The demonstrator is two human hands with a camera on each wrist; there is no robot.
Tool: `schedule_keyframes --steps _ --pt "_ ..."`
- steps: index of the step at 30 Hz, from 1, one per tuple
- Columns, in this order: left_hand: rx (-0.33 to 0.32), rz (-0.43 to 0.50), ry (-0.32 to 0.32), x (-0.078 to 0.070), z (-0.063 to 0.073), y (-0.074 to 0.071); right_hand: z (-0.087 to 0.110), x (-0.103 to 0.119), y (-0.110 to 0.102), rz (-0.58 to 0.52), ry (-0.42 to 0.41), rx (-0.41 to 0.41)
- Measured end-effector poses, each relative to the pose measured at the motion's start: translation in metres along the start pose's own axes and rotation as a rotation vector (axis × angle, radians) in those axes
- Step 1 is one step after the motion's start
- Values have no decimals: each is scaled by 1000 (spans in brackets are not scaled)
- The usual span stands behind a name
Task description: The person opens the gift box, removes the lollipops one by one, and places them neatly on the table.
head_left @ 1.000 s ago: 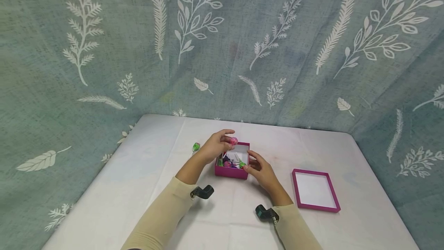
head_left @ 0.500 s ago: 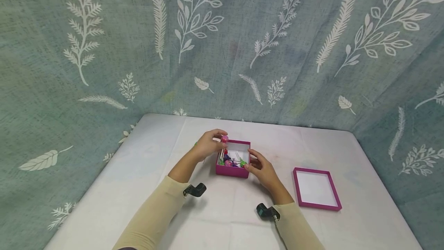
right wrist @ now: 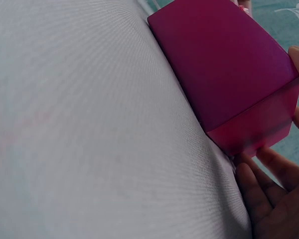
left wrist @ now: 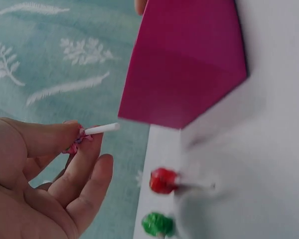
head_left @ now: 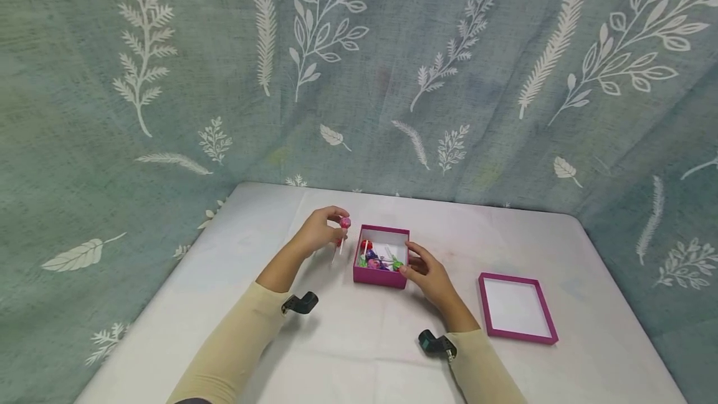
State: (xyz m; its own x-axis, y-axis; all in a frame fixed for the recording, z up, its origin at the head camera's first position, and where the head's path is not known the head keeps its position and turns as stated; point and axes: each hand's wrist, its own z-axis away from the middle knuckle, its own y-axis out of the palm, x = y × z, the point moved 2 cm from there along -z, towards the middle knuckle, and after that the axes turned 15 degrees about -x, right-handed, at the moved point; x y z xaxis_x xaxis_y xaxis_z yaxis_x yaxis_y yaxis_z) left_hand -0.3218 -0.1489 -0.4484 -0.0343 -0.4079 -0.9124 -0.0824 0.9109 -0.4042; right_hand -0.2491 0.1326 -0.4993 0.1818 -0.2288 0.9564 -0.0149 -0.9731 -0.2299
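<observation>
My left hand (head_left: 320,229) pinches a pink-wrapped lollipop (head_left: 345,222) between thumb and fingers, its white stick pointing down, to the left of a magenta box (head_left: 380,277). Inside the uncovered box lie several lollipops, among them a red one (head_left: 366,245), a pink one (head_left: 374,264) and a green one (head_left: 396,264). My right hand (head_left: 429,273) holds the box at its right side, thumb near the front corner and fingers along the side wall. On the table below my left hand, the left wrist view shows a red lollipop (left wrist: 163,180) and a green lollipop (left wrist: 157,224).
The magenta box lid (head_left: 521,335) lies on the table to the right, its white inside facing up. A white cloth covers the table (head_left: 359,341). A green-blue curtain (head_left: 359,111) with white leaf prints hangs behind it.
My left hand has moved left from above the box, carrying the pink lollipop out past the box's left side. My right hand has stayed at the box.
</observation>
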Motion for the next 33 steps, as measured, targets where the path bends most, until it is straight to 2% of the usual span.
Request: schedule_keyframes --steps 4,8,15,22,33 --pt "-27 -64 11 4 -4 -13 0 -1 0 6 5 1" --pt "-28 -82 14 10 -7 -25 0 -2 0 8 -2 -4" --pt "-45 -132 34 28 -14 -41 0 -2 0 3 -5 3" --pt "-76 -217 23 42 -18 -50 0 -1 0 6 5 -2" --pt "-98 -287 7 60 -21 -60 0 0 0 5 -3 9"
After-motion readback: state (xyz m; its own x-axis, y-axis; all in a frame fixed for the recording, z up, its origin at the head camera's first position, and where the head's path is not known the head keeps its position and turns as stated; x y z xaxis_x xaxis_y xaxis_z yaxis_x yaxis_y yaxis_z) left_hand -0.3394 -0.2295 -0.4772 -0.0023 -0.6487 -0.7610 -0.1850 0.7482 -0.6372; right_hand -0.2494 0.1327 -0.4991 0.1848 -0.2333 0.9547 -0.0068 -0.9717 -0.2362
